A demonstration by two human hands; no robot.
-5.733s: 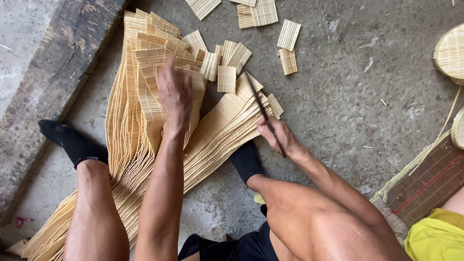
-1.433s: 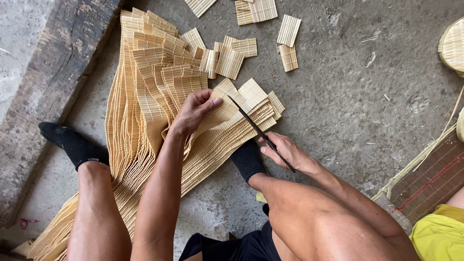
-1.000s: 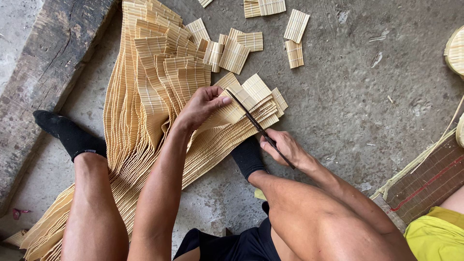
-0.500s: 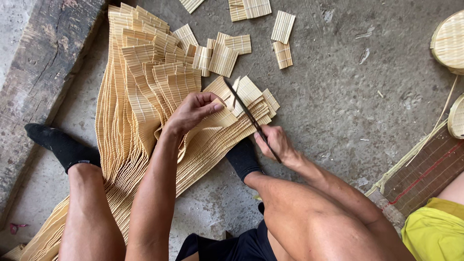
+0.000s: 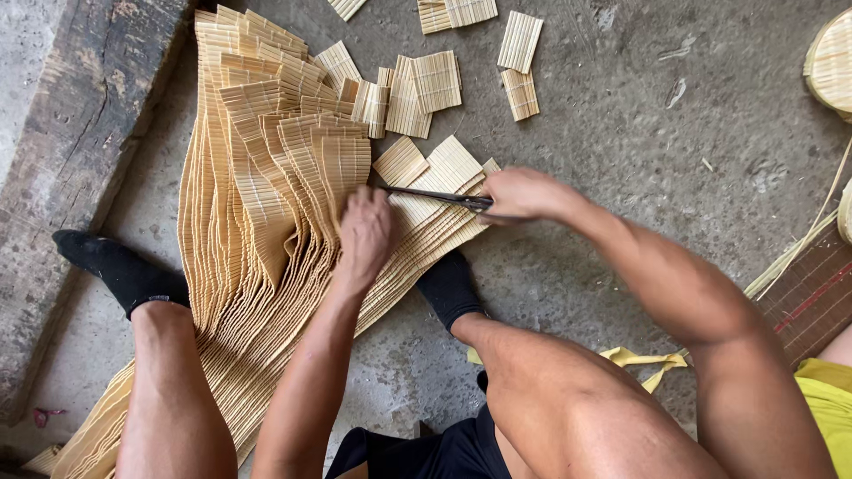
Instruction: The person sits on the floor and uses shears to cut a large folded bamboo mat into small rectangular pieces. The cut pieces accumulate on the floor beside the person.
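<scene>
Cut squares point(image 5: 437, 82) – beyond knife point(image 5: 435, 196), mats point(image 5: 266, 204)

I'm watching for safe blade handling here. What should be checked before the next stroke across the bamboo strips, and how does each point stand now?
1. Right hand grips the knife handle: ok.
2. Left hand presses the bamboo strip mats flat: ok.
3. Left fingers clear of the blade tip: not ok, tip lies right beside them.
4. Sock-clad foot away from the blade: ok.
5. Cut pieces lie clear of the blade: ok.
6. Blade sharpness: cannot tell.
</scene>
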